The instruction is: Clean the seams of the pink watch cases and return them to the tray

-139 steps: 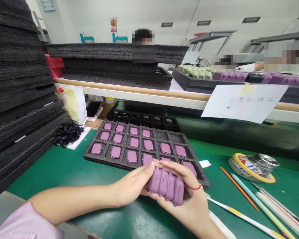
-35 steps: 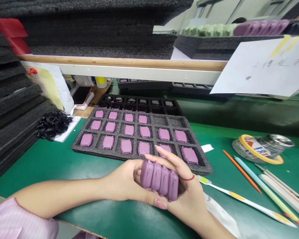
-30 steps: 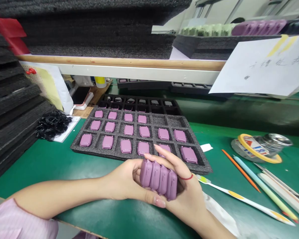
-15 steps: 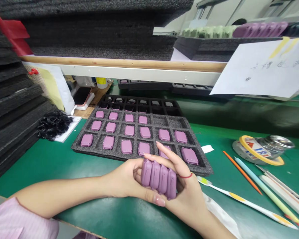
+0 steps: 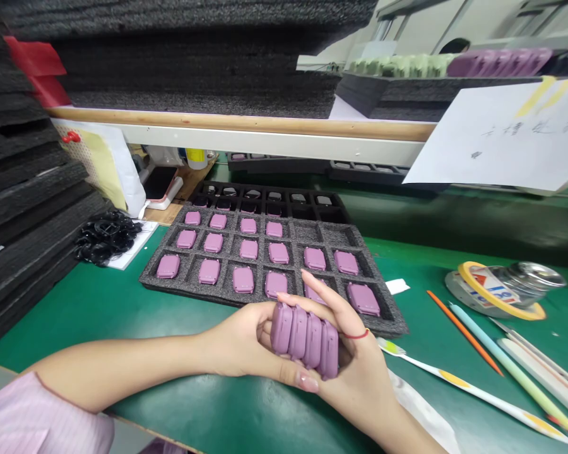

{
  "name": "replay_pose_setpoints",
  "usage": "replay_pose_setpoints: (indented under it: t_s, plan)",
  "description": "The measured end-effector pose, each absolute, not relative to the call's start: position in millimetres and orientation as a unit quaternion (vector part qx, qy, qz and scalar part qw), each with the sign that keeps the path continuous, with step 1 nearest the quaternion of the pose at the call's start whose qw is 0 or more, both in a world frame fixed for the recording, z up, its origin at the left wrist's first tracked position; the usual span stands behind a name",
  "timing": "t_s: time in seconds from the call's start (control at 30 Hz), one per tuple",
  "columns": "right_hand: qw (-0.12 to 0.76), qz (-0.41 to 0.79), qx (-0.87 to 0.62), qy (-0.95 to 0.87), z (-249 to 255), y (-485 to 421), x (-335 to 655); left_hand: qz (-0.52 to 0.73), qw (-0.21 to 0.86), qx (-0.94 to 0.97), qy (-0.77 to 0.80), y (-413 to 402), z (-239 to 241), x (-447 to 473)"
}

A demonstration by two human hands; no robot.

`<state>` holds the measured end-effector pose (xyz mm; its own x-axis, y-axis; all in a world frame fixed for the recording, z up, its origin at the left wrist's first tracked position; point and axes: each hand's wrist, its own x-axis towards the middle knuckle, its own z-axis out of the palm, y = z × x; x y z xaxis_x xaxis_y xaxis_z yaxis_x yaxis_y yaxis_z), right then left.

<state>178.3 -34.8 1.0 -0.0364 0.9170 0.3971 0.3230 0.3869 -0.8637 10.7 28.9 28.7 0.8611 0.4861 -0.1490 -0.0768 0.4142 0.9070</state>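
A row of several purple plastic shells (image 5: 305,337) stands on edge between my two hands, just above the green table. My right hand (image 5: 355,362) cups the row from behind and below, fingers curled over its top. My left hand (image 5: 246,343) presses on the row's left end, its thumb running under the shells. Just beyond them lies a dark foam tray (image 5: 385,315) with purple shells lying flat in most of its pockets; two pockets at its far right are bare.
Stacked black foam trays (image 5: 23,189) rise at the left and on the shelf above. A pile of black rings (image 5: 104,233) lies left of the tray. Coloured sticks (image 5: 464,340), a tape roll (image 5: 495,293) and a metal tin sit at right. A paper sheet (image 5: 502,142) hangs from the shelf.
Since 4.6 s ago my left thumb has gone from the top of the row to underneath it, and the view has tipped down. Over the last second the hands have barely moved.
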Motion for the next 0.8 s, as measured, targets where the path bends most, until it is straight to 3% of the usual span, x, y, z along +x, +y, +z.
replay_pose_setpoints:
  t_s: [0.53,0.8]
  plan:
    - [0.506,0.277,-0.473,-0.666,0.1,-36.0,178.0,0.161,0.83,0.497,0.193,30.5,30.3,10.8]
    - [0.475,0.182,-0.431,-0.745,1.1,-35.9,174.8,0.167,0.818,0.501,0.227,26.4,26.1,11.2]
